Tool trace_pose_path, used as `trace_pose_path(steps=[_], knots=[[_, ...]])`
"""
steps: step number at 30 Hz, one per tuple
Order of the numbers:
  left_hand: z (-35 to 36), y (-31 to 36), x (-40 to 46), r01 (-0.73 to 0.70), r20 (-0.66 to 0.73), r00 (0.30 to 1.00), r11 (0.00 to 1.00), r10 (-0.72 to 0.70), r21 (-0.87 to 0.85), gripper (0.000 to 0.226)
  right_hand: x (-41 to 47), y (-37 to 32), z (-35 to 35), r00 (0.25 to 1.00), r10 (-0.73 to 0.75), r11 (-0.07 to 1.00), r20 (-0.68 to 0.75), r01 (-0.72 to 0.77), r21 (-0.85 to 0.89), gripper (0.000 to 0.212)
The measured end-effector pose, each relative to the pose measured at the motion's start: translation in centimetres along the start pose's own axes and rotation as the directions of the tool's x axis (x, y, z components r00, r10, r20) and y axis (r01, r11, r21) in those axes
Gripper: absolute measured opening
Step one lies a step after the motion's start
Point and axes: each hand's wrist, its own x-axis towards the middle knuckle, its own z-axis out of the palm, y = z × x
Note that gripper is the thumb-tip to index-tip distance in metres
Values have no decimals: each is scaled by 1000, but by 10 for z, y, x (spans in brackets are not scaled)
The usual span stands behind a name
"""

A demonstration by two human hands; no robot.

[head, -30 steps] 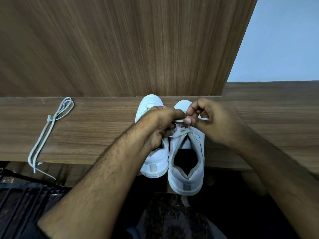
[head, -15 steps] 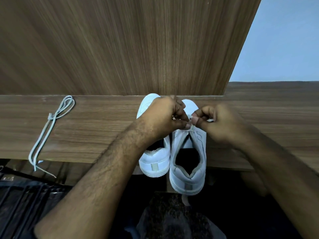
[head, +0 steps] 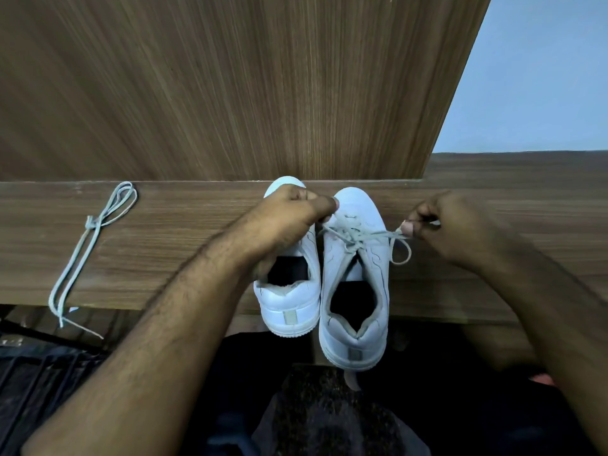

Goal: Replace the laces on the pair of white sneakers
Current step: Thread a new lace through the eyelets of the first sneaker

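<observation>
Now our left hand (head: 296, 215) and right hand (head: 441, 222) each pinch an end of the pale grey lace (head: 357, 235) knotted across the right white leather sneaker (head: 357, 281), which stands just right of its twin sneaker (head: 291, 307).

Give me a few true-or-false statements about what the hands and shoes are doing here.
1. Both hands pull lace ends on the right shoe. True: left hand, right hand.
2. The spare lace lies inside the left shoe. False: it lies on the wooden ledge, far left.
3. The shoes stand side by side, heels toward the person. True.
4. The right hand rests flat on the ledge. False: it pinches a lace end.
</observation>
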Motion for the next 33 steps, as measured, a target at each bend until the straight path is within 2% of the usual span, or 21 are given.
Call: trace_pose_path(steps=[4, 6, 7, 8, 10, 12, 13, 14, 15, 16, 18, 20, 23, 25, 29, 33], knots=[[2, 3, -1, 16, -16, 1000, 982, -20, -186, 16, 6, 7, 2, 998, 46, 998, -35, -47, -38, 37], [2, 4, -2, 7, -7, 1000, 975, -9, -222, 17, 4, 4, 4, 1000, -7, 996, 7, 6, 88, 43], [2, 3, -1, 0, -10, 1000, 977, -2, -215, 21, 1, -1, 4, 1000, -16, 973, 25, 10, 230, 47], [3, 3, -1, -13, -12, 1000, 978, 11, -207, 22, -2, -6, 1, 999, -12, 909, 49, -10, 418, 51], [2, 3, -2, -41, -10, 999, 986, 40, -164, 21, -7, -19, -7, 996, -12, 663, 92, -61, 746, 55], [0, 3, -2, -52, 11, 999, 990, 54, -129, 28, -10, -27, -14, 992, -38, 446, 120, -90, 890, 59], [0, 3, -2, -58, 28, 998, 991, 62, -121, 28, -10, -28, -16, 989, -38, 412, 140, -112, 904, 61], [0, 3, -3, -66, 41, 997, 991, 71, -121, 25, -11, -28, -17, 984, -21, 435, 176, -150, 888, 65], [1, 4, -4, -72, 54, 995, 990, 79, -125, 19, -10, -25, -15, 975, 9, 505, 224, -198, 840, 68], [1, 4, -5, -67, 62, 995, 990, 75, -127, 15, -10, -21, -12, 959, 46, 608, 281, -250, 753, 71], [2, 1, -4, -38, 83, 996, 996, 45, -82, 26, -9, -10, -3, 910, 92, 853, 404, -281, 440, 69], [3, -2, -4, -24, 139, 990, 999, 19, 31, 40, -7, -1, 7, 869, 73, 982, 489, -149, 119, 52], [6, -4, -4, -31, 218, 976, 968, -25, 250, 36, -4, 3, 15, 888, -28, 990, 459, 89, -112, 36], [9, -6, -3, -36, 231, 972, 950, -39, 311, 37, -3, -2, 14, 901, -55, 980, 429, 131, -149, 37], [8, -6, -3, -48, 201, 979, 944, -20, 326, 34, -4, -6, 12, 924, -62, 997, 378, 76, -23, 51], [5, -6, -3, -99, 250, 968, 914, -3, 394, 18, -2, -12, 16, 943, -159, 975, 291, 104, 197, 25]])
